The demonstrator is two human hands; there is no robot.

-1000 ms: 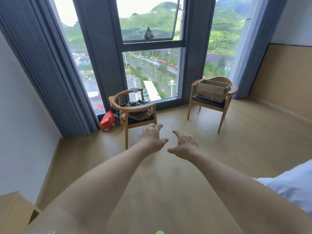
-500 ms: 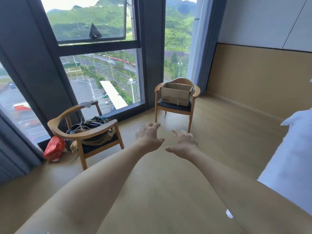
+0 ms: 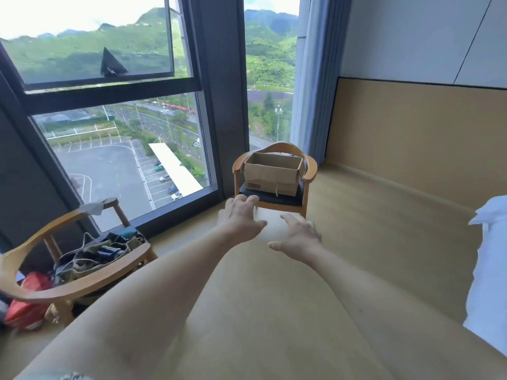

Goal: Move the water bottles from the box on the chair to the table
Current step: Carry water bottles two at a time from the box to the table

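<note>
An open brown cardboard box (image 3: 270, 174) sits on the dark seat of a wooden armchair (image 3: 310, 171) by the window, straight ahead. Its inside is hidden from here, so no water bottles show. Both my arms stretch forward over the floor. My left hand (image 3: 240, 219) is open, fingers spread, its fingertips overlapping the chair's front edge in the view. My right hand (image 3: 297, 235) is open too, palm down, a little lower and to the right. Neither hand holds anything. No table is in view.
A second wooden armchair (image 3: 82, 278) at lower left carries a pile of cables and bags, with a red bag (image 3: 26, 303) on the floor beside it. White bedding (image 3: 491, 270) fills the right edge. Tall windows and a blue curtain (image 3: 312, 78) stand ahead.
The view has swung right and moved closer: the chair with the box has gone from upper right to the centre and looks larger. Both hands stay open and stretched forward.
</note>
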